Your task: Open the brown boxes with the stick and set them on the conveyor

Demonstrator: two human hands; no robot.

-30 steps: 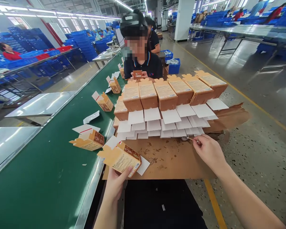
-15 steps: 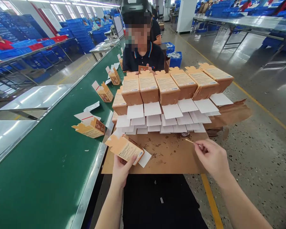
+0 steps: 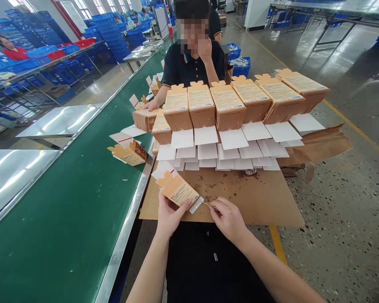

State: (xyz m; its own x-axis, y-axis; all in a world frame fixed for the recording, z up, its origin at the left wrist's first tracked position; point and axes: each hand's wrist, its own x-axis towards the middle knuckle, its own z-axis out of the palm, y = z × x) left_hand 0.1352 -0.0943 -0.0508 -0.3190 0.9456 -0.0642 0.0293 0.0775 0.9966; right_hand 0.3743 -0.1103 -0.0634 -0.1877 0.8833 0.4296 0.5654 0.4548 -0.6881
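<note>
Across the surface (image 3: 281, 212), the person's right grip (image 3: 227, 219) has come from the right side to the held box (image 3: 178, 191), bringing a thin stick (image 3: 206, 203) with it. Beyond the stack, the co-worker's hand (image 3: 151, 105) has gone out to another box (image 3: 141, 120) over the green belt (image 3: 82, 210).

From where I stand, the left grip (image 3: 172, 216) is closed around the lower part of the held box, which tilts above the near left of the surface. The right grip pinches the stick, its tip at the small white flap (image 3: 196, 205).

If the stick is wet, which I can't tell, too heavy a dab could smear the print; a hard thumb might dent the thin card. The stacked boxes (image 3: 230, 110) sit on layers of jutting white flaps (image 3: 233, 139), so a knock from a forearm could, I'd guess, topple the front ones.

Whether the tip touches the flap or stops just short is too small to make out. Left fingers hide behind the box, and the clear dish (image 3: 250, 171) is partly covered by flaps. Forearms run out of view.
</note>
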